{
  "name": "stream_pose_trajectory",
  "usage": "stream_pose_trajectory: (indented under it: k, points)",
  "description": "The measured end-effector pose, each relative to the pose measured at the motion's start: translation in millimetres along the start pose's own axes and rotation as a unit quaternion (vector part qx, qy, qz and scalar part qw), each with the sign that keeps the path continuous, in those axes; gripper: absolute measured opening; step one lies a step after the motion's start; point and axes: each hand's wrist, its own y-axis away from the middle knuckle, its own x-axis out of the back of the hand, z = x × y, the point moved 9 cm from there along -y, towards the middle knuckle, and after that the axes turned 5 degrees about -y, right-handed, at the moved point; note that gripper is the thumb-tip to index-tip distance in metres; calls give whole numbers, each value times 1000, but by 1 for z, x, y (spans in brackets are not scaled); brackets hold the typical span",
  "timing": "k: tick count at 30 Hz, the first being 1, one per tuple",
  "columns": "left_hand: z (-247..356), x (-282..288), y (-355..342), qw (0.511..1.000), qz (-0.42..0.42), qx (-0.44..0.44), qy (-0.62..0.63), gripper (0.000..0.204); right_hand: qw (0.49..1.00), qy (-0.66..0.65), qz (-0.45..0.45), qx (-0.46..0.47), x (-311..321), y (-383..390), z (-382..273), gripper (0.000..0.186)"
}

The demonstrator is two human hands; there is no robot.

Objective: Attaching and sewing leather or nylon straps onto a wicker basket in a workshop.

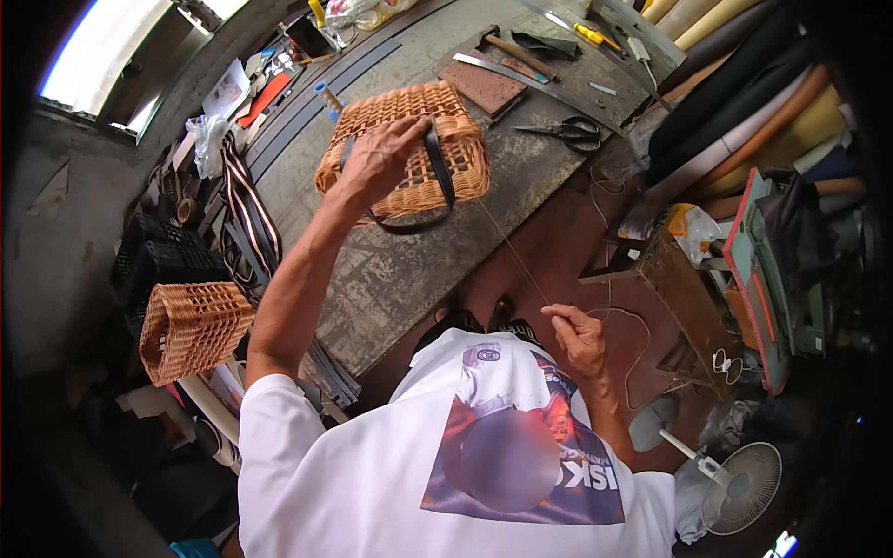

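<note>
Head view: a wicker basket (472,139) with a dark handle (444,169) sits on a worn desk (391,279). Its owner's left hand (386,158) lies over it; whether those fingers grip, I can't tell. The right hand (579,339) pinches a thread (513,251) running toward the basket. Steadying the basket and pulling evenly seems best. Rightward, material rolls (735,112) and a fan (744,488) crowd the reddish floor (558,223).

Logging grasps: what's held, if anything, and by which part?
Right hand: thread, pinched at the end of its taut run from the wicker basket. Left hand: lies on the basket's upper side; whether it grips can't be told.
</note>
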Motion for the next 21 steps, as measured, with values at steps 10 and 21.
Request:
stream_pose_trajectory:
  k: [10, 21]
  points:
    - [-17, 34, -44, 961, -107, 185, 176, 47, 946, 237, 54, 213, 26, -30, -115, 18]
    - [27, 78, -29, 994, 43, -99, 26, 76, 818, 511, 76, 252, -31, -129, -15, 22]
